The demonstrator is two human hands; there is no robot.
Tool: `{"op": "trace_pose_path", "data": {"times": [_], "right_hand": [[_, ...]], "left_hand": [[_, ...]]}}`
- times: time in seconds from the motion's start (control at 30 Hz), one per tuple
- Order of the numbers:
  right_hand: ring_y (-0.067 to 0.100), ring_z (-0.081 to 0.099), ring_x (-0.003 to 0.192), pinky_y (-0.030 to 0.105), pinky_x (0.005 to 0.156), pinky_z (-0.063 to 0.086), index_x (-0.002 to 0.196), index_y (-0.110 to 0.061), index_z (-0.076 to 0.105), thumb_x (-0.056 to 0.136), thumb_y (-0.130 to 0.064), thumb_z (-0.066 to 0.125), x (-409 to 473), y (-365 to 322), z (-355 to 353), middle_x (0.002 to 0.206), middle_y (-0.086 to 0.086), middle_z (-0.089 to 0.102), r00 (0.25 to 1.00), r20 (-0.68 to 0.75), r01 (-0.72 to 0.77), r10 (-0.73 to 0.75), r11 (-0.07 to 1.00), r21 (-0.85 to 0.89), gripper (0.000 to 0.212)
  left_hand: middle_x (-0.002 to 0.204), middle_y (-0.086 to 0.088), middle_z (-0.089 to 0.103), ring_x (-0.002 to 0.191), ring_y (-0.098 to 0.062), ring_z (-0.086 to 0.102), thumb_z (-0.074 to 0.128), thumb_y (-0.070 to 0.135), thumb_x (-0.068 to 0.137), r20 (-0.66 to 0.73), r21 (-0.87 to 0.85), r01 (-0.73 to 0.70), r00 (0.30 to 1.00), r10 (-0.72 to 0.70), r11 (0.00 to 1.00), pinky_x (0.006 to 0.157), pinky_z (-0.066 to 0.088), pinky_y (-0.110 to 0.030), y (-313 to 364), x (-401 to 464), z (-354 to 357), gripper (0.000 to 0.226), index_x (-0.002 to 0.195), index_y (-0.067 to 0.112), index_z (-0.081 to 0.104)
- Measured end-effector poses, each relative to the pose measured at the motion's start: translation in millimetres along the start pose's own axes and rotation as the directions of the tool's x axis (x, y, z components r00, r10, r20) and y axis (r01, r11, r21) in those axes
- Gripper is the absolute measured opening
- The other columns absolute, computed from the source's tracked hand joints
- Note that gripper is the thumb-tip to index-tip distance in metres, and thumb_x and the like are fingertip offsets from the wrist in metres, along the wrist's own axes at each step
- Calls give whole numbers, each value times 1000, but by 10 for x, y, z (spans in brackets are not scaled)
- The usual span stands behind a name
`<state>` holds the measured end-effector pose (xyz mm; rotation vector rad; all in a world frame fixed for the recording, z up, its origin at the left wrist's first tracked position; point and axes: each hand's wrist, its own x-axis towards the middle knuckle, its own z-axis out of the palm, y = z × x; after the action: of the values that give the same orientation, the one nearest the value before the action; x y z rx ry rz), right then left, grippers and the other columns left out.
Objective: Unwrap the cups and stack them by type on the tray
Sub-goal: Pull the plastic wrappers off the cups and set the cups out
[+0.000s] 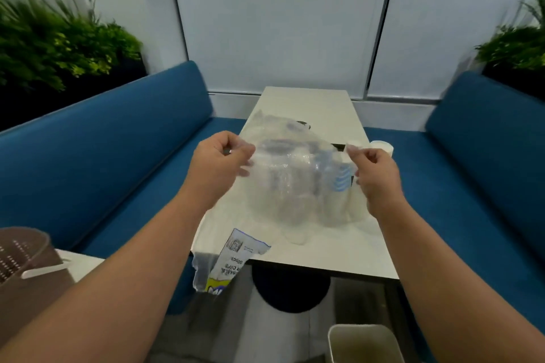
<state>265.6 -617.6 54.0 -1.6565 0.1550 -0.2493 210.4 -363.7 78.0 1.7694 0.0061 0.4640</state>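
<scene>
Hands: our left hand [222,160] and right hand [376,175] are held well apart above the bench, each pinching one side of a clear crinkled plastic wrapper [283,168] stretched between them.
Cups: through the wrapper we make out blurred white paper cups with blue stripes [342,183] on the right; they seem to stand on the bench behind the film, not inside it, though the blur leaves that unsure.
Other cups: one white cup [382,147] stands just beyond our right hand, near the right edge.
Tray: a dark flat shape [339,146], partly hidden behind the wrapper, may be the tray; we cannot tell for sure.
Bench: the long white bench [306,103] runs away from us, its far half bare.
Loose packaging: a torn printed plastic cup bag [233,259] hangs over the near left edge.
Risk: in our judgement, pulling the film sideways could sweep into the striped cups and topple them; the hanging bag could slide off to the floor.
Edges: the bench is narrow, with blue padded seats [103,156] on both sides, so a knocked cup would roll off quickly.
Room: the open far half gives space to move; a white bin [364,342] stands on the floor near right.
</scene>
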Motion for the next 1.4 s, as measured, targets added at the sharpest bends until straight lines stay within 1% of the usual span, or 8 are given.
{"op": "trace_pose_path", "data": {"times": [0.13,0.33,0.5,0.8,0.9,0.97,1.13,1.4], "right_hand": [[22,60,89,35,79,49,107,-10,62,100,-52,43,-266,215,285,96,6,65,883,394,-395,257,860,324,46],[22,67,76,25,67,57,90,-13,62,106,-35,34,-436,615,231,91,10,65,753,596,-638,279,533,556,39],[37,56,127,53,103,47,138,-10,57,78,-79,41,-415,812,185,142,20,53,636,768,-728,78,390,563,93],[34,70,94,38,69,58,112,-3,64,97,-14,57,-513,709,616,109,22,70,733,658,-574,172,675,463,20],[29,73,85,38,68,59,103,-6,70,99,-16,52,-628,629,800,100,16,74,687,708,-615,166,651,445,20],[26,73,80,39,71,58,93,-12,74,100,-26,49,-724,574,949,94,10,75,632,750,-670,195,624,401,29],[26,65,91,36,81,51,92,-14,68,95,-22,58,-807,647,1476,94,2,72,642,723,-603,255,750,272,13],[22,71,85,33,60,56,115,-19,63,96,-18,59,-1650,1211,2752,102,3,74,407,793,-619,453,775,-125,20]], "left_hand": [[88,3,69,75,-10,60,60,36,86,50,466,-321,940,337,825,71,49,-29,210,-364,496,21,76,18,56],[92,9,68,86,-9,61,52,31,95,512,496,-281,859,-16,822,78,48,-29,88,-834,1184,16,99,18,61],[65,2,62,58,-9,59,64,33,90,51,340,80,993,-103,937,57,47,-29,-24,-679,1028,27,75,13,55],[99,9,63,87,-14,63,69,61,77,-271,460,416,907,-323,784,75,54,-34,-432,-620,607,49,102,21,56],[125,2,58,111,-22,61,82,63,59,15,87,508,860,-511,857,96,50,-47,-592,-749,302,94,133,20,44],[118,-16,66,107,-34,64,88,33,64,272,-123,567,809,-521,815,97,47,-59,-764,-873,87,76,127,9,54],[99,-19,70,86,-29,69,81,8,69,314,-156,642,752,-579,750,89,54,-48,-1026,-1136,-704,34,101,3,72],[89,-16,65,60,-19,64,74,6,82,-156,181,783,621,-768,596,60,50,-34,-1326,-1812,-2327,49,127,9,54]]}}
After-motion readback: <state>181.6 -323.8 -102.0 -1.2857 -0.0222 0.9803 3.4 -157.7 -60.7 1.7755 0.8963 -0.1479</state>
